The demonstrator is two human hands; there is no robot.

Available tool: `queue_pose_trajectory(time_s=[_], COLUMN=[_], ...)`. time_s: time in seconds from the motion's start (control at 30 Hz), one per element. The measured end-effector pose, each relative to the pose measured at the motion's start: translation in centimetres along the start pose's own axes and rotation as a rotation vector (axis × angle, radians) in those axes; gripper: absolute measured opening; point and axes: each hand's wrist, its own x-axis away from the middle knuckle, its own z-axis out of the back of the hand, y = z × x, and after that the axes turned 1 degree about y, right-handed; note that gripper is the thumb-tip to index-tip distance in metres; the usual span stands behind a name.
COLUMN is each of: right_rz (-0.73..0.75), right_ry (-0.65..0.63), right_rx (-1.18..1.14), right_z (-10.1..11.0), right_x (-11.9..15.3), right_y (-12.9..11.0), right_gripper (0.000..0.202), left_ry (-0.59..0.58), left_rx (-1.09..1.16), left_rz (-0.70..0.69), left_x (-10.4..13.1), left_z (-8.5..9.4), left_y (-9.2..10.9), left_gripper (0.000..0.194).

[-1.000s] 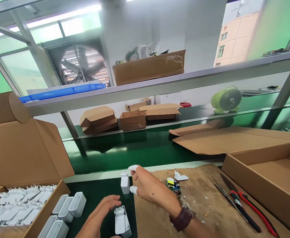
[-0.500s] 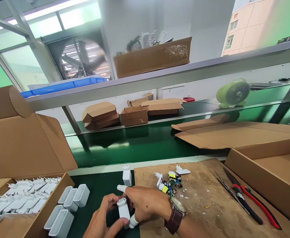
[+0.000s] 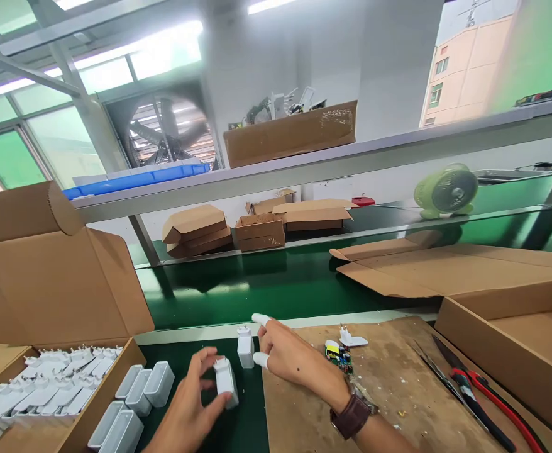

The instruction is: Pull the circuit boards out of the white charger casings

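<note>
My left hand (image 3: 188, 399) has its thumb and fingers round a white plug-in power adapter (image 3: 226, 382), low over the dark green mat. Its pins end points away from me. My right hand (image 3: 292, 362), with white finger cots on two fingertips, is apart from it with the fingers spread and nothing between them. Just left of those fingertips a second white power adapter (image 3: 245, 347) stands on the mat. Beyond the right wrist lie a circuit board (image 3: 339, 357) with a yellow part and a white plug cover (image 3: 353, 338).
Several open white casings (image 3: 158, 384) stand left of the mat, beside a carton (image 3: 80, 428) of white plug parts. On the brown board (image 3: 375, 390) lie tweezers (image 3: 446, 374) and red-black pliers (image 3: 474, 390). An open cardboard box (image 3: 507, 352) stands at the right.
My right hand has let go of the adapter and moved up and away, fingers spreading. My left hand keeps the adapter, shifted slightly left. The camera view has tilted up a little.
</note>
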Motion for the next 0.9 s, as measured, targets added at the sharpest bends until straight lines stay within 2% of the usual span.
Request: queue_pose_trajectory(time_s=[0.07,0.13,0.27,0.5,0.63,0.73,0.8,0.9], right_rz=[-0.008,-0.002,0.023,0.042,0.026,0.011,0.036,0.120], right_ry=[0.055,0.053,0.051,0.092,0.103,0.118,0.088,-0.045], right_rx=[-0.073,-0.152,-0.277,-0.271,-0.157,0.017,0.127,0.229], right_z=[-1.2,-3.0,-5.8,-6.2,-5.5,-3.9,-2.9,-2.4], right_x=[-0.9,-1.9,-3.1,-3.2,-2.9,-2.1,-1.2,0.1], right_y=[0.9,1.5,2.4,2.6,1.8,1.0,0.6,0.0], right_gripper=[0.063,0.082,0.077,0.074,0.070,0.046,0.030,0.029], left_ry=[0.030,0.040,0.014,0.024,0.048,0.087,0.150,0.262], left_rx=[0.026,0.064,0.106,0.153,0.135,0.099,0.070,0.025], left_rz=[0.024,0.030,0.013,0.010,-0.016,-0.058,-0.096,-0.152], left_x=[-2.6,-4.9,-7.0,-6.8,-7.0,-6.6,-5.7,-3.4], left_z=[0.4,0.3,-1.0,-1.2,-1.2,-0.6,0.5,3.2], left_y=[0.0,0.1,-0.1,-1.4,-1.1,0.1,1.3,3.8], left_gripper=[0.086,0.100,0.106,0.117,0.108,0.101,0.098,0.079])
